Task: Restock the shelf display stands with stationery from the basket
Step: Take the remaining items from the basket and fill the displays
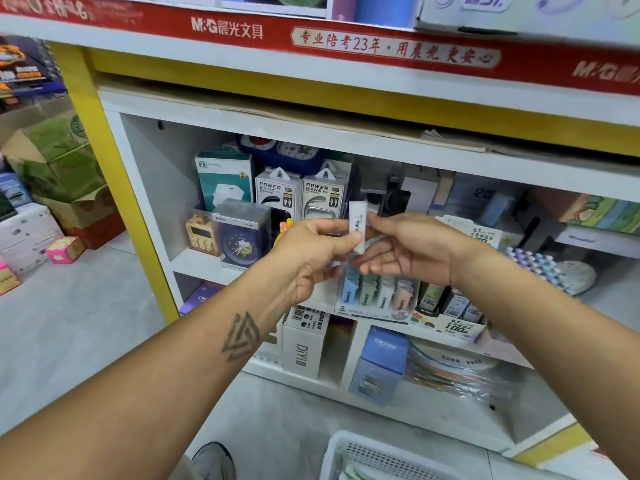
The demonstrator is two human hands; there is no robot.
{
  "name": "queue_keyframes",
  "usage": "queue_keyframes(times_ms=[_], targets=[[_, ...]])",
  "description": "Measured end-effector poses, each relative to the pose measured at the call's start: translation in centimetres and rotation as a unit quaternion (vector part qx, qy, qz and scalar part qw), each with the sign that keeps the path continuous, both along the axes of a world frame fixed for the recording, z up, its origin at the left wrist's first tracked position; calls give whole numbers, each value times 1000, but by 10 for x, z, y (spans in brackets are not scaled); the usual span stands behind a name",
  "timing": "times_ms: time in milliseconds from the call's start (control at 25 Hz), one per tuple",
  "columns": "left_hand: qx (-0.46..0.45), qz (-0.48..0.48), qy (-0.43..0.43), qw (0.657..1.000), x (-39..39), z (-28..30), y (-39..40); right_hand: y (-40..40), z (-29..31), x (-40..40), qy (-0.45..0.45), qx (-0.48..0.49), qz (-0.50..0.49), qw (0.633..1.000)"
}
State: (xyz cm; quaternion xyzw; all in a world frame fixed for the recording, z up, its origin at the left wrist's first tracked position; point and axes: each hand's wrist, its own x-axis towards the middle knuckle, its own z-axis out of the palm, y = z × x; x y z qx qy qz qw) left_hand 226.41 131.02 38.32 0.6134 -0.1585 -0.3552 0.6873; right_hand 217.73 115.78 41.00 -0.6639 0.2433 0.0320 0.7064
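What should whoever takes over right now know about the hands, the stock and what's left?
Left hand: pinches a small white box, held upright in front of the shelf.
Right hand: open, fingers touching the box's far side.
Display stand: directly below the hands, rows of blue, green, white and pink boxes already in it.
Basket: on the floor below, contents unclear.
Left: slot this box into the stand, then fetch more.

Open floor (86,327) at lower left and lower centre of frame gives clear passage. Middle shelf bay is crowded: power bank boxes (299,195) and clock (239,237) at centre-left, refill display stand (377,296) at centre. Free gap above the boxes, under the shelf board (311,133). White basket (349,455) blocks bottom centre-right.
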Motion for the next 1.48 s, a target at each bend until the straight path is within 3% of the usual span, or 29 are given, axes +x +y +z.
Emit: queue_keyframes(times_ms=[120,200,280,360,480,600,720,880,920,1040,1200,1480], targets=[[-17,-21,-49,998,-8,2,-14,-8,2,-17,-51,163,-26,985],[-52,-64,-49,995,-12,2,-19,-19,1,-26,-98,185,-61,976],[-68,-79,-30,994,-13,1,-23,-31,0,-33,-129,83,-98,983],[27,-54,-146,987,-10,-3,-27,-38,-2,-39,-142,-86,-128,978],[221,-69,-395,889,-8,-13,-34,-46,-1,-43,-145,-269,-124,944],[281,-144,-488,813,-9,-22,-43,-52,2,-39,-103,-417,-89,898],[295,-196,-558,750,-9,-32,-50,-62,3,-37,-37,-576,-38,816],[322,-264,-596,687,-8,-41,-53,-71,3,-35,-7,-704,90,705],[327,-280,-599,675,-8,-43,-52,-71,1,-32,-4,-712,109,693],[345,-311,-599,652,-8,-45,-50,-68,-12,-23,3,-712,126,691],[358,-331,-597,637,-10,-46,-47,-63,-34,-16,32,-744,161,648],[363,-334,-599,630,-14,-43,-48,-59,-39,-15,82,-721,198,659]])
